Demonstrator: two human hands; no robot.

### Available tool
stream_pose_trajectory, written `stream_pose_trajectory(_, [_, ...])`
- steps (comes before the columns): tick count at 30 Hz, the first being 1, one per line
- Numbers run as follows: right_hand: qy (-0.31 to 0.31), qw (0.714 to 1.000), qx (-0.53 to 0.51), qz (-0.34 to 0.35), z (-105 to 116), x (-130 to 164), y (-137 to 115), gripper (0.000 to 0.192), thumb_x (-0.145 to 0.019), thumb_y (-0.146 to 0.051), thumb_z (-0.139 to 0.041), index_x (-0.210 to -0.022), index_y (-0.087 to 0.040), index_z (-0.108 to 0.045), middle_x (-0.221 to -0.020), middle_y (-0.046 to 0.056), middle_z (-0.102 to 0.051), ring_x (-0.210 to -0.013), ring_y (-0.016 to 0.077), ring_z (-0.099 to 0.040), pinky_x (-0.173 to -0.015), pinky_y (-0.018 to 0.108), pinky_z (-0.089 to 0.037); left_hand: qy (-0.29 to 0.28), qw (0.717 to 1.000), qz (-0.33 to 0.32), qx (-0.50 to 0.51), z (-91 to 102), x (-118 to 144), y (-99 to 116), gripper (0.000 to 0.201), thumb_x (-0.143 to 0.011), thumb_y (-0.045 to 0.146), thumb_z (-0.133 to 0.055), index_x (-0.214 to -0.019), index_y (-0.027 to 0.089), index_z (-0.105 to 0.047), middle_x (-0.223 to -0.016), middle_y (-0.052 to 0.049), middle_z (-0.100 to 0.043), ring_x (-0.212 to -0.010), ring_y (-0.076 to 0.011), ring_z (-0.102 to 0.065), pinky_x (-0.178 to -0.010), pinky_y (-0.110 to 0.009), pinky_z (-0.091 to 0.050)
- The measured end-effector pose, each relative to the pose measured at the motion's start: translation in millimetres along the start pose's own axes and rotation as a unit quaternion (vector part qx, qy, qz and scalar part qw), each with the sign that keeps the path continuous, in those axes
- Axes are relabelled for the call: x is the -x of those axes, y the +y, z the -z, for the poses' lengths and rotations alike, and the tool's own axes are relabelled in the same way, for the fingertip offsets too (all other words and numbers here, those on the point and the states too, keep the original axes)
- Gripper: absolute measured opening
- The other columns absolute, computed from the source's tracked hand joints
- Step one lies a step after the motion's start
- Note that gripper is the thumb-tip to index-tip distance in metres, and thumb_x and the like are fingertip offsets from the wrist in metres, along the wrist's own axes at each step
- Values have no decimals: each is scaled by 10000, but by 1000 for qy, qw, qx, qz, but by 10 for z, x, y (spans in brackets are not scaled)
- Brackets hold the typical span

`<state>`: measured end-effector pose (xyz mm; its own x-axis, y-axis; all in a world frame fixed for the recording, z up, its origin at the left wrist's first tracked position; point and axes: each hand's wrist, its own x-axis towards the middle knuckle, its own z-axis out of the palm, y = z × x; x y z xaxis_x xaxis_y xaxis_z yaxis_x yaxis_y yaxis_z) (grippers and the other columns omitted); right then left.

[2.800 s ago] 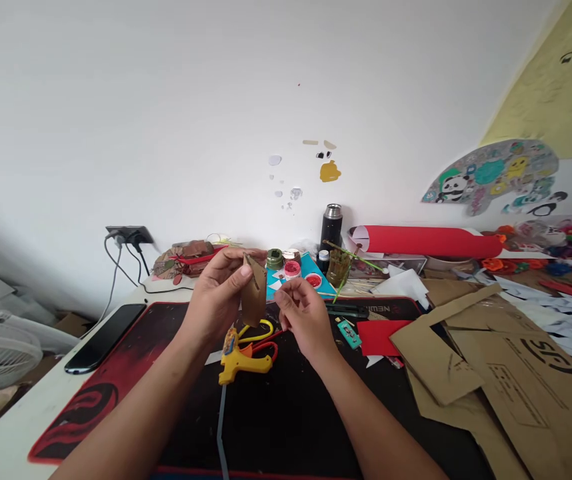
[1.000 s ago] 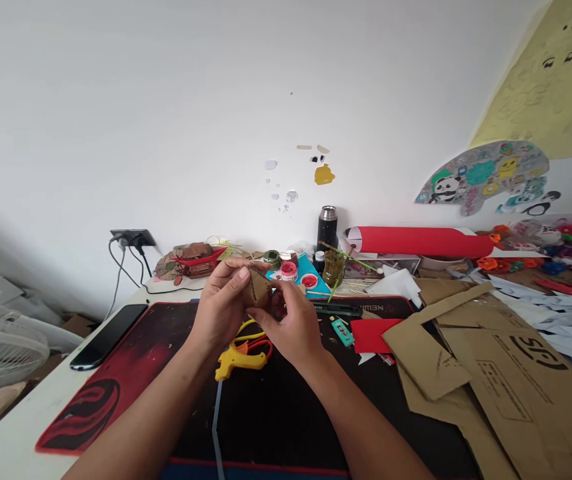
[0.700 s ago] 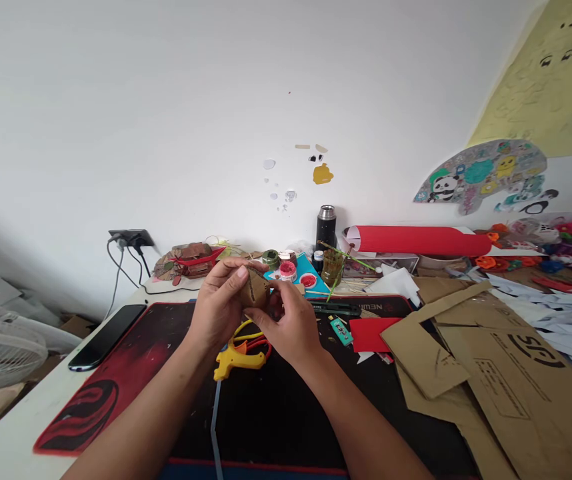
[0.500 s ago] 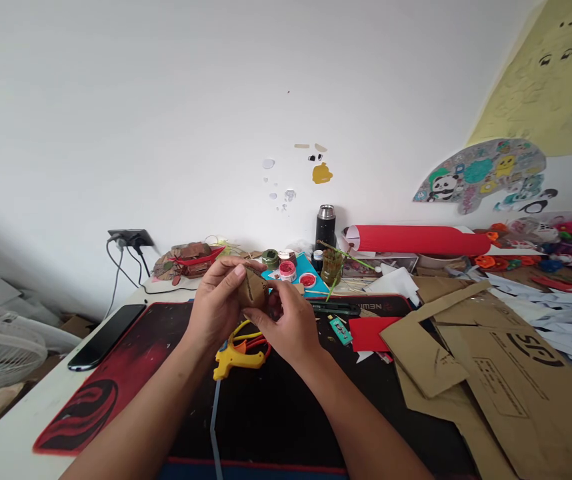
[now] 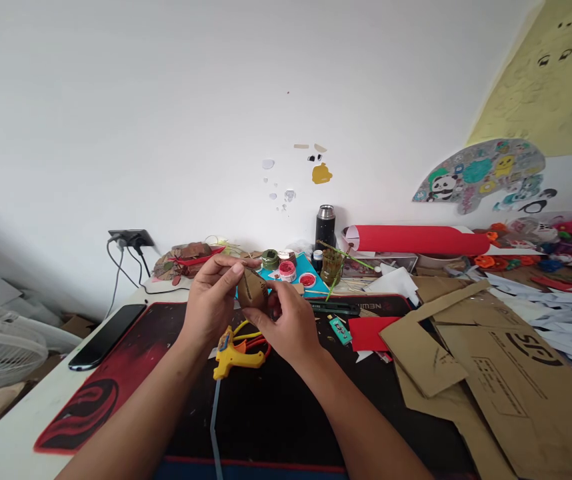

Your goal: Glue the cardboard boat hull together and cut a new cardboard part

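Note:
A small brown cardboard piece [image 5: 252,293], curled and marked with a dark line, is pinched between both hands above the desk mat. My left hand [image 5: 213,300] grips its left side with thumb and fingers. My right hand [image 5: 286,323] holds it from the right and below. Just beneath the hands a yellow glue gun [image 5: 233,357] lies on the black and red mat [image 5: 131,360], with yellow and red scissor handles [image 5: 256,340] beside it.
Cardboard sheets [image 5: 496,373] cover the right of the desk. A red paper piece [image 5: 369,333], small paint pots [image 5: 286,267], a black flask [image 5: 325,227] and a red roll [image 5: 421,240] stand behind. A phone [image 5: 109,337] lies left, near a wall socket [image 5: 129,237] with cables.
The cardboard piece, held upright in my left hand alone 2.8 s ago, is now curled smaller. My right hand has closed onto it. Both hands stay in place.

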<state>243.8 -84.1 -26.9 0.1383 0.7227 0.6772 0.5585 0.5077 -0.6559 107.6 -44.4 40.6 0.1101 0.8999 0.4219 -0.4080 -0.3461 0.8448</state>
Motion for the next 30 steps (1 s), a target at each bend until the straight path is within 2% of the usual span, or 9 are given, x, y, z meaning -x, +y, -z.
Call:
stream_pose_trajectory(9, [-9,1000,-5,-2,14,-2,-9,397,-906,-487,-808,-1156,-211,-671,-849,24,-689,-674,191,-631,-618,324,-482,4,1000,-4,6,-3,-20,3,225,-779,343,-932,-824,223,-747,-962,-67,-854,-956,-270,-784,-771,-341,-587])
stream_pose_trajectory(16, [-15,1000,-10,-9,21,-10,-21,377,-913,-499,-799,-1122,-215,-669,-850,29,-697,-681,197,-630,-607,321,-448,10,1000,0,8,-12,-31,15,238,-756,352,-946,-824,224,-757,-933,-53,-841,-963,-258,-777,-867,-365,-592])
stream_pose_trajectory(30, [-17,1000,-9,-11,24,-8,-25,398,-907,-490,-807,-1153,-207,-676,-832,24,-703,-687,204,-649,-609,322,-464,3,1000,6,6,-6,-47,26,233,-763,351,-946,-817,224,-758,-900,-44,-835,-928,-226,-773,-839,-309,-576])
